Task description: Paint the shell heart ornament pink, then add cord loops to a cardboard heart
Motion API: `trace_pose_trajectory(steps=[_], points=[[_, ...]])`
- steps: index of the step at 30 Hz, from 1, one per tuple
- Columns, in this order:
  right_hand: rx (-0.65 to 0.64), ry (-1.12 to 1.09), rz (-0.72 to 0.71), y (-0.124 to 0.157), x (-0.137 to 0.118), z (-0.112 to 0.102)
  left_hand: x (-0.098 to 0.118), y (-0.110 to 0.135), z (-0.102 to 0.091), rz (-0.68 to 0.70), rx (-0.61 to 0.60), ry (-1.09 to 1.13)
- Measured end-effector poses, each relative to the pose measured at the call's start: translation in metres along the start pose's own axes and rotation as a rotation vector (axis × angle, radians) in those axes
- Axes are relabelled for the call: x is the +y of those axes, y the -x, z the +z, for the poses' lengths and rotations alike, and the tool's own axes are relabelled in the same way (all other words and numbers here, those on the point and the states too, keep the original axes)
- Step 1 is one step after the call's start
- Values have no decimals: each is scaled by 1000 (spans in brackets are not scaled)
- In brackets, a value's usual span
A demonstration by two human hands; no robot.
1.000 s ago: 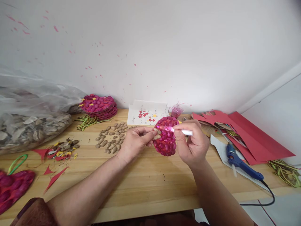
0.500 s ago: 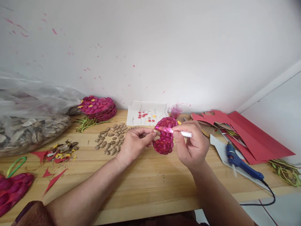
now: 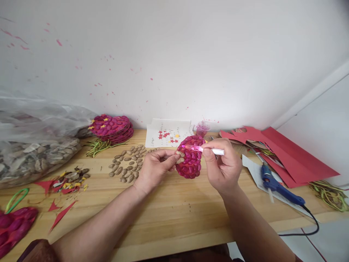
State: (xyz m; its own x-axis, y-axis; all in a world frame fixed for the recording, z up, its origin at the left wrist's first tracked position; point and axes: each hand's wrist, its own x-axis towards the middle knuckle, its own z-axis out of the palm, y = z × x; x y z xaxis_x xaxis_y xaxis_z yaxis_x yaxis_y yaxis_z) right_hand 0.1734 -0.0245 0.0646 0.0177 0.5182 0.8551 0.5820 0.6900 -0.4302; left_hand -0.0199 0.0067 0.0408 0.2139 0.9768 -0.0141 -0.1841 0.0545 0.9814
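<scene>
Viewing remotely, I judge the peanut-studded magenta disc [image 3: 191, 166] light, stiff and fragile, perhaps slippery where paint is wet, and best held by its rim. It is raised above the tabletop [image 3: 169, 225], between the hands: the left hand [image 3: 155, 166] pinches its left edge beside unpainted peanuts [image 3: 180, 157]; the right hand [image 3: 224, 166] grips a white-handled paintbrush [image 3: 197, 148] across its upper face.

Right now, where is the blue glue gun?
In the head view, the blue glue gun lies at the right, over a white sheet, right of the right hand, in front of the red paper.
</scene>
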Motion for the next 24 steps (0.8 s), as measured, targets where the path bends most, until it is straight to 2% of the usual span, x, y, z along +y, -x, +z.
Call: trace_pose_trajectory(steps=[7, 16, 24], points=[[8, 39, 25, 0, 2, -1, -1, 2, 1, 35, 13, -71], [1, 36, 32, 1, 2, -1, 0, 1, 1, 11, 0, -28], [15, 52, 25, 0, 3, -1, 0, 1, 2, -69, -13, 91]])
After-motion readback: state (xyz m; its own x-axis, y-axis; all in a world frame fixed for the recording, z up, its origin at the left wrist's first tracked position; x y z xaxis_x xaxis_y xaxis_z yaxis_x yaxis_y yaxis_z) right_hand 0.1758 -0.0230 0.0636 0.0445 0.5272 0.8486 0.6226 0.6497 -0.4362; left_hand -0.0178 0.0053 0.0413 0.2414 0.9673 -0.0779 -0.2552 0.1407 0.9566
